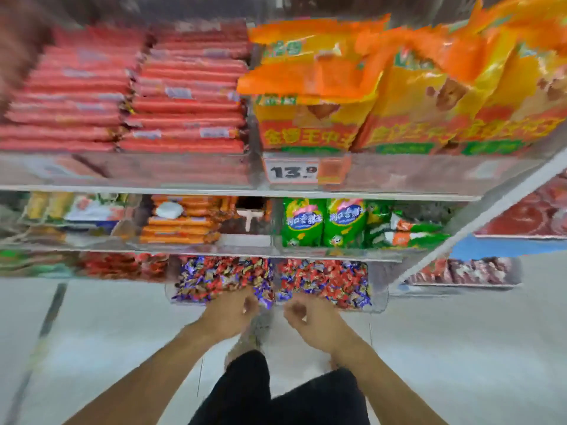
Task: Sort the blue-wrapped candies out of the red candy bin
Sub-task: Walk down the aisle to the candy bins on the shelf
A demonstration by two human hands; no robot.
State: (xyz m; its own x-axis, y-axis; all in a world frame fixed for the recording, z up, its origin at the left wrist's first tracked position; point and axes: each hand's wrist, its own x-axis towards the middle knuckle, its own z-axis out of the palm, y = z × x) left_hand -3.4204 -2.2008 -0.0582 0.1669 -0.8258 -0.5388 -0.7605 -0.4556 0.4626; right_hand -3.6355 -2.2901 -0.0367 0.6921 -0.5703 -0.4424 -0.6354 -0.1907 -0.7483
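Two clear bins stand side by side on the lowest shelf. The left bin [170,291] holds a mix of blue-purple and red wrapped candies [214,277]. The right bin [379,303] holds mostly red candies [325,279] with blue-wrapped candies [359,297] scattered among them. My left hand [231,312] is at the front edge of the left bin with curled fingers, next to blue wrappers; blur hides whether it pinches one. My right hand [310,319] hovers just in front of the right bin, fingers curled, nothing visible in it.
Shelves above carry green snack bags [322,222], orange packs [181,222], red sausage packs [122,93] and yellow-orange bags [399,87] over a price tag [291,171]. Pale tiled floor [107,332] lies below. My dark-clothed legs [276,394] are under my arms.
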